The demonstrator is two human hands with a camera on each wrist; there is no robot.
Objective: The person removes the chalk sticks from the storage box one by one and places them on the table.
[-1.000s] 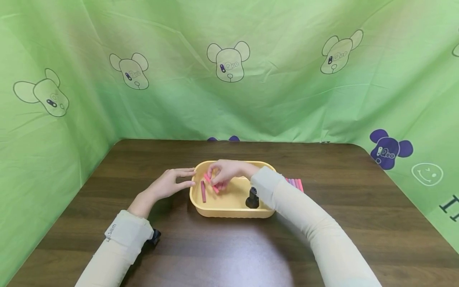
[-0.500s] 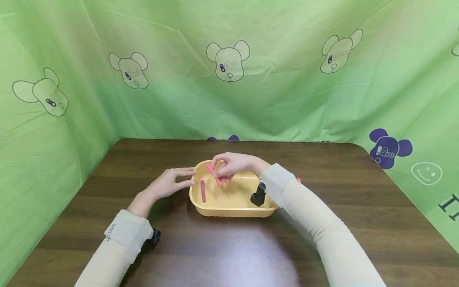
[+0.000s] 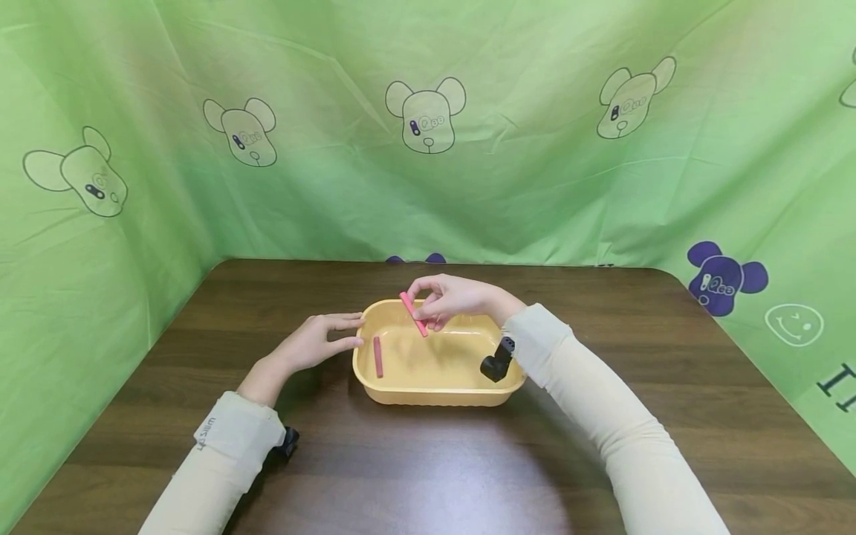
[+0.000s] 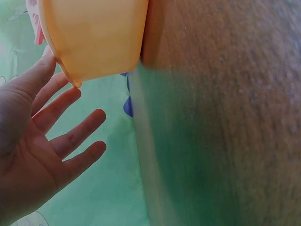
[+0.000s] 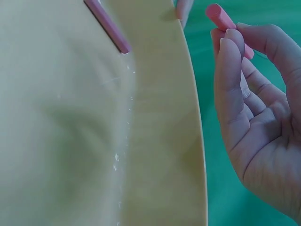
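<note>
My right hand pinches a pink round stick between thumb and fingertips, above the back rim of a yellow basin. Seen from the right wrist, the stick's blunt round end points up and left of the fingertips. Inside the basin, near its left end, lies a darker pink stick. My left hand is at the basin's left end with fingers extended. In the left wrist view its thumb and a finger touch the rim, while other fingers spread freely in the air.
The basin stands on a dark wooden table. A green printed curtain hangs behind and at the sides. A small black camera on the right wrist hangs over the basin's right part; another is at the left cuff.
My right hand has lifted the pink stick from inside the basin, up and to the right. The sleeve now covers the row of sticks right of the basin. My left hand stays put.
</note>
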